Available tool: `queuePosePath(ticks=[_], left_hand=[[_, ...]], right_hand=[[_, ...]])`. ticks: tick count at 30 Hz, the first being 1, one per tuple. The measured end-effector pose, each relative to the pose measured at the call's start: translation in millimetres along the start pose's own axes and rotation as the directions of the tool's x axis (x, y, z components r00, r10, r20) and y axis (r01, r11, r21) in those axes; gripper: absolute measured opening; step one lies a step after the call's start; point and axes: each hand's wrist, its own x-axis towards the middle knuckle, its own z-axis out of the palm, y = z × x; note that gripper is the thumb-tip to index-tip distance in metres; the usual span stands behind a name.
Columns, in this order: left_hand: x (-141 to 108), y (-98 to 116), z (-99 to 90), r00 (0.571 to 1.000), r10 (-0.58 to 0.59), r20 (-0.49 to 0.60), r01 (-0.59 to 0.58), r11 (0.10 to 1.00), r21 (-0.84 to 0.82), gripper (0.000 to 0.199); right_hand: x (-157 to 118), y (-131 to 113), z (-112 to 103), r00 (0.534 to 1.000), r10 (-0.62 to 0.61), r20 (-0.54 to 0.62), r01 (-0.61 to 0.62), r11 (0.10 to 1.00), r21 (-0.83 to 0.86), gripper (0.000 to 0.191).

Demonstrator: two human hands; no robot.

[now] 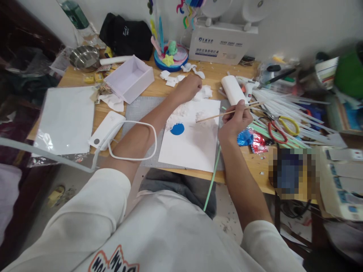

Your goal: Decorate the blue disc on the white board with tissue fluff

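My right hand (235, 122) grips a thin wooden stick (212, 118), its tip over a white sheet (193, 153). Near the tip lies a patch of pale, crumbly material (202, 115); more of it spreads along the sheet's upper left. A flat blue disc (177, 129) rests at the left of the sheet. Beyond the sheet's far edge, my left hand (191, 87) is closed, with its fingers curled under and mostly hidden. I cannot make out what they hold. Crumpled white tissue (206, 92) lies beside it.
A lilac open box (141, 85) and a white lamp base (106, 130) stand left; the lamp's loop (155, 141) hangs above my left forearm. On the right are a white roll (231, 88), scissors (274, 130), many plastic straws (300, 113) and a glue gun (250, 86).
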Motion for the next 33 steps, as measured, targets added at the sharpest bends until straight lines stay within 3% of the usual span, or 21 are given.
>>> queuePosePath(ticks=[5, 11, 13, 15, 17, 20, 23, 25, 29, 33], left_hand=[[0, 6, -13.4, 1.0, 0.005, 0.018, -0.005, 1.0, -0.022, 0.02], [-10, 11, -31.8, 0.977, -0.053, -0.208, 0.012, 0.981, -0.195, 0.018], [-32, 12, -43.8, 0.967, -0.062, -0.245, -0.011, 0.958, -0.286, 0.013], [-66, 13, -58.3, 0.98, -0.047, -0.193, -0.03, 0.925, -0.379, 0.01], [-109, 14, -72.5, 0.999, -0.026, -0.025, 0.011, 0.883, -0.469, 0.011], [-177, 15, -83.7, 0.983, -0.019, 0.184, 0.114, 0.845, -0.522, 0.019], [-227, 12, -76.2, 0.948, -0.082, 0.307, 0.241, 0.815, -0.527, 0.02], [-245, 9, -63.7, 0.945, -0.147, 0.294, 0.286, 0.81, -0.512, 0.02], [-253, 8, -41.7, 0.954, -0.228, 0.195, 0.296, 0.824, -0.483, 0.019], [-245, 14, -34.9, 0.963, -0.238, 0.126, 0.269, 0.854, -0.446, 0.013]], right_hand=[[0, -9, 1, 0.999, 0.043, -0.004, -0.043, 0.999, 0.03, 0.07], [-4, -15, 0, 0.994, 0.105, -0.016, -0.102, 0.986, 0.128, 0.065], [-6, -17, 0, 0.995, 0.1, -0.018, -0.096, 0.982, 0.159, 0.063], [-8, -21, -1, 0.996, 0.091, 0.009, -0.091, 0.979, 0.183, 0.062], [-14, -26, -2, 0.993, 0.082, 0.089, -0.097, 0.979, 0.181, 0.061], [-27, -37, -2, 0.959, 0.068, 0.277, -0.115, 0.981, 0.158, 0.059], [-42, -46, 0, 0.907, 0.045, 0.418, -0.128, 0.976, 0.174, 0.055], [-49, -49, 3, 0.885, 0.042, 0.463, -0.141, 0.973, 0.181, 0.052], [-54, -47, 8, 0.867, 0.074, 0.494, -0.169, 0.974, 0.151, 0.051], [-54, -45, 11, 0.849, 0.115, 0.516, -0.207, 0.97, 0.124, 0.052]])
